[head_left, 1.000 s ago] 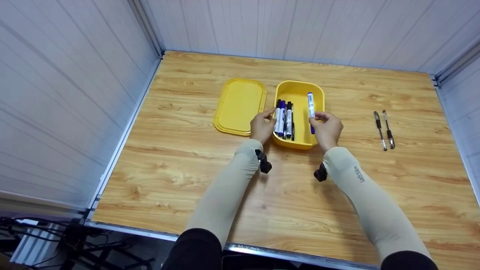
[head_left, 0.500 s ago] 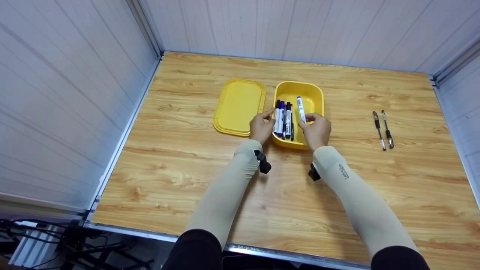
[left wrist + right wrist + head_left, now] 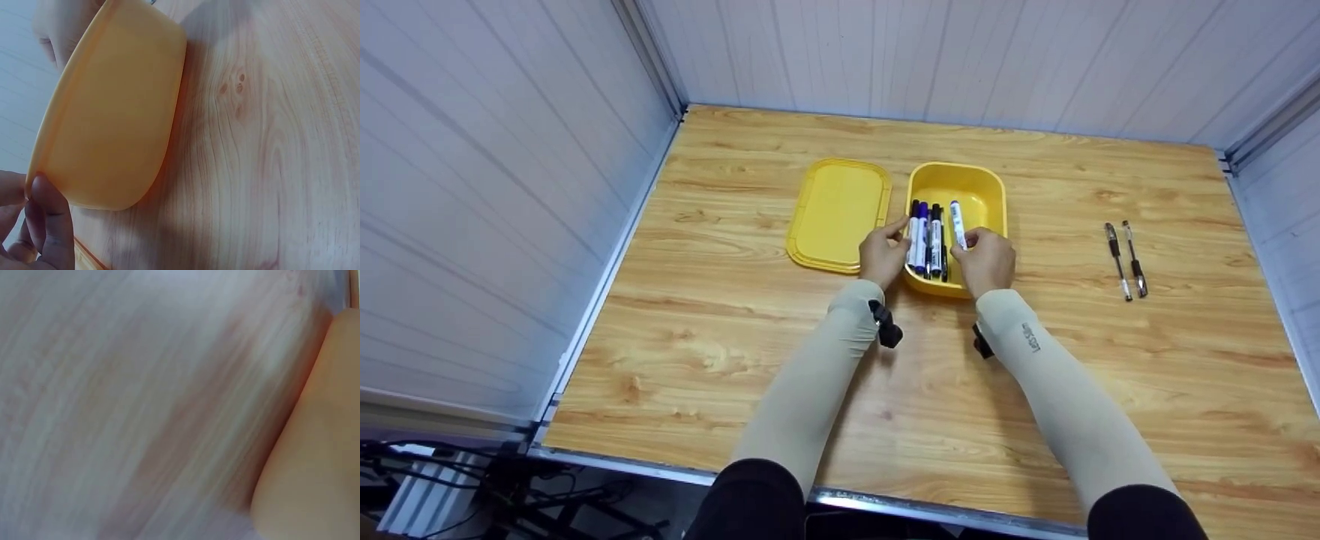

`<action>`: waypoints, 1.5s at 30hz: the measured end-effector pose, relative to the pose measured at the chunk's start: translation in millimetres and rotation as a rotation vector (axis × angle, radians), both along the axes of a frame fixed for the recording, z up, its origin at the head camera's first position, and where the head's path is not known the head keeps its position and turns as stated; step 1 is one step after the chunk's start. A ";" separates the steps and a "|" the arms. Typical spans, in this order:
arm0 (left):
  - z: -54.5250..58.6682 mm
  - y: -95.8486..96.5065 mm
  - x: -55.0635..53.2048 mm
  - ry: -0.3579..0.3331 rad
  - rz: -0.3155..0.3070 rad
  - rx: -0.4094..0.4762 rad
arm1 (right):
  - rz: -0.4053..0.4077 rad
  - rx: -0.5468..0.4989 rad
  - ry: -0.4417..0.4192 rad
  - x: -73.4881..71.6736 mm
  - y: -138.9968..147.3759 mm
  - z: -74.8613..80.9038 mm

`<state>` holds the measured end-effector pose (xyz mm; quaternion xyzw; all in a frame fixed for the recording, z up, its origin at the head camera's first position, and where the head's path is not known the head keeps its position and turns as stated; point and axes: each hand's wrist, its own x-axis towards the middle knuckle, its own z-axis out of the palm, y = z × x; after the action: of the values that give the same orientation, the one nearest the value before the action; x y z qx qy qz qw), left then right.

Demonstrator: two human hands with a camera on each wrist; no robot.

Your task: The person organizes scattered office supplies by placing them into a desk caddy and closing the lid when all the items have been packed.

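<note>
A yellow box (image 3: 988,180) stands uncovered on the wooden table, with several markers and pens side by side along its left wall. My left hand (image 3: 883,255) pinches the box's left rim; in the left wrist view its thumb and finger (image 3: 53,211) close on that edge. Inside the box, my right hand (image 3: 988,261) holds a white marker with a blue end (image 3: 957,221), just right of the row. The marker's lower part is hidden by the fingers. Only the box's outer wall (image 3: 315,467) and blurred tabletop show in the right wrist view, not the hand.
A yellow lid (image 3: 840,214) lies flat left of the box. Two gel pens, one at the left (image 3: 1118,261) and one at the right (image 3: 1135,259), lie on the table to the right. Pale panels enclose the table at the back and sides.
The right hand has moved left and slightly down with the white marker, bringing it close to the row of pens. My left hand has stayed on the rim.
</note>
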<state>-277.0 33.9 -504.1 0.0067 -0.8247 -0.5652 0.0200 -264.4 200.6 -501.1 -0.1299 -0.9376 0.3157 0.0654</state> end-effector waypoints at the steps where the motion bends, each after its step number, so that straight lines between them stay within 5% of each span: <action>1: -0.2 0.0 0.3 -0.001 0.000 -0.004 | 0.008 0.017 -0.003 -0.1 -0.2 -0.6; 9: -0.1 0.3 0.1 -0.007 0.010 -0.016 | 0.041 0.133 -0.005 0.5 -3.8 -0.2; 45: 1.1 1.0 -0.9 0.024 0.014 -0.072 | 0.114 0.194 -0.111 -5.2 -5.9 -2.3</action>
<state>-277.9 34.8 -503.0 0.0049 -0.8441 -0.5350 0.0340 -269.6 194.7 -503.4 -0.0869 -0.9718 0.2189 0.0077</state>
